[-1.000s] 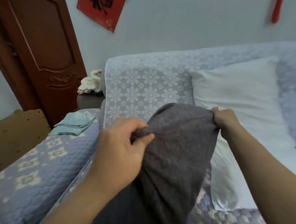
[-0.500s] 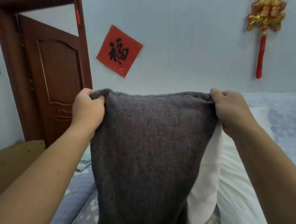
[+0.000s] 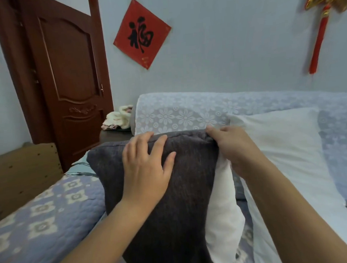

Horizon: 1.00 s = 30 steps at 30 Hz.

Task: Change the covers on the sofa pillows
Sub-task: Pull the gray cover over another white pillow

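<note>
The grey cover [image 3: 170,190], half over a white pillow [image 3: 223,218], stands on the sofa [image 3: 43,214] and looks soft, light and limp. The left hand [image 3: 148,167] lies flat on its face, fingers spread, holding nothing; the right hand [image 3: 234,149] pinches its top right corner. Best gripped along that top seam.
</note>
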Tool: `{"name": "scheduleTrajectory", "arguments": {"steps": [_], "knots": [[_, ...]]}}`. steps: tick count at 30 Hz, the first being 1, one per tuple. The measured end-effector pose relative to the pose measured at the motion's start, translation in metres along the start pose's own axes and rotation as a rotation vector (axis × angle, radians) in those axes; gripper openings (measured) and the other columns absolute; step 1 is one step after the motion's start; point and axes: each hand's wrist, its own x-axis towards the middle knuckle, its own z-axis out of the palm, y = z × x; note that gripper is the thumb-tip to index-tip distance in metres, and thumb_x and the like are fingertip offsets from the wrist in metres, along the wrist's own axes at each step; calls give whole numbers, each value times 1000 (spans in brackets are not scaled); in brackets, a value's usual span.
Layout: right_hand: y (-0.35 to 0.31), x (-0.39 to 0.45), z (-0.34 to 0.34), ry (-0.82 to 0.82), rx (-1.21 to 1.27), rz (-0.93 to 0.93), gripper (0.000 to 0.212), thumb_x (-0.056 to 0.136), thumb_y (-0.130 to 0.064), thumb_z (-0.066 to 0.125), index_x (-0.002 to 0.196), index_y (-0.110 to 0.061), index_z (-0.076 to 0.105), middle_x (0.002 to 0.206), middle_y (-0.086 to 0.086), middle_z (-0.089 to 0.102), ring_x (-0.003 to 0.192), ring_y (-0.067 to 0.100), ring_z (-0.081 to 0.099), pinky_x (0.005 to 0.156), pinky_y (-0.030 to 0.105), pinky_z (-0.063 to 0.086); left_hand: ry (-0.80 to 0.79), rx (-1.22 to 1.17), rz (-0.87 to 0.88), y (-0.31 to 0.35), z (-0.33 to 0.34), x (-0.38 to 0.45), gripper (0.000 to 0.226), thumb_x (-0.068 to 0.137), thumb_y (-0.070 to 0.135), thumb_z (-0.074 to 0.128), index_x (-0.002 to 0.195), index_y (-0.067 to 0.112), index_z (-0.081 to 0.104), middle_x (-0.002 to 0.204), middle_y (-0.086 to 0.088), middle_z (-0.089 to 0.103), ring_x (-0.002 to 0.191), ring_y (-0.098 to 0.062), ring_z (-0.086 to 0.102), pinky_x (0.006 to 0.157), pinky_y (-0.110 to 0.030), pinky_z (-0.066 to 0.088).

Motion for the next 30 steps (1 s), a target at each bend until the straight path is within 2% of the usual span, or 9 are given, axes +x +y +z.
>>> {"name": "scheduleTrajectory", "arguments": {"steps": [4, 7, 10, 13, 18, 23, 25, 27, 30], "knots": [[-9, -5, 17, -401, 426, 250, 20, 100, -20, 53, 95, -4, 64, 81, 14, 61, 69, 17, 58, 69, 26, 48, -45, 38, -81, 6, 22, -2, 51, 93, 11, 57, 143, 17, 49, 140, -15, 44, 129, -35, 43, 103, -54, 38], [-13, 7, 30, -275, 795, 263, 25, 101, -17, 45, 97, -2, 65, 99, 16, 67, 85, 21, 65, 85, 31, 51, 40, -87, -182, 6, 15, 13, 41, 98, 26, 56, 138, 19, 52, 123, -9, 45, 107, -24, 50, 89, -45, 49], [-32, 18, 35, -165, 1154, 151, 37, 106, -18, 39, 85, -3, 67, 86, 12, 73, 83, 20, 72, 85, 33, 53, 14, -275, -108, 20, -4, 26, 35, 98, 49, 53, 125, 26, 48, 110, 7, 43, 90, -10, 52, 71, -29, 53], [-58, 21, 46, -176, 1076, 51, 35, 107, -23, 42, 98, -2, 68, 99, 14, 74, 100, 20, 71, 85, 32, 56, -50, -195, -146, 24, -7, 44, 40, 90, 59, 56, 110, 29, 38, 102, 9, 41, 88, -11, 49, 66, -31, 52], [-66, 15, 71, -111, 743, 24, 25, 105, -16, 48, 108, 6, 59, 91, 12, 65, 82, 12, 69, 57, 17, 54, -101, -138, -240, 14, 3, 49, 44, 87, 56, 58, 104, 24, 35, 101, 2, 40, 83, -20, 49, 62, -42, 51], [-37, 24, 82, 58, 460, -71, 21, 103, -27, 52, 97, -9, 60, 97, 7, 67, 93, 17, 65, 84, 34, 55, -44, 18, -186, -6, 33, 38, 33, 86, 17, 68, 112, 14, 47, 104, -9, 49, 73, -34, 60, 49, -36, 42], [-40, 40, 76, 174, 525, -86, 16, 102, -22, 53, 95, -11, 61, 91, 3, 67, 85, 13, 65, 78, 28, 54, -108, 33, -303, -12, 43, 19, 36, 89, 12, 60, 122, 17, 47, 115, -8, 48, 83, -35, 62, 54, -37, 38], [-49, 60, 60, 295, 712, -36, 15, 101, -13, 54, 88, -8, 60, 81, 2, 64, 71, 11, 61, 63, 21, 50, -327, -20, -449, -12, 54, -24, 38, 94, 15, 51, 130, 22, 41, 125, -7, 46, 98, -35, 61, 66, -40, 44], [-50, 89, 30, 404, 914, 78, 23, 97, 0, 53, 76, -9, 53, 76, 2, 56, 63, 10, 55, 59, 22, 47, -497, -66, -519, -32, 48, -46, 18, 93, 13, 50, 107, 23, 48, 114, -7, 53, 96, -35, 61, 77, -45, 52]]}}
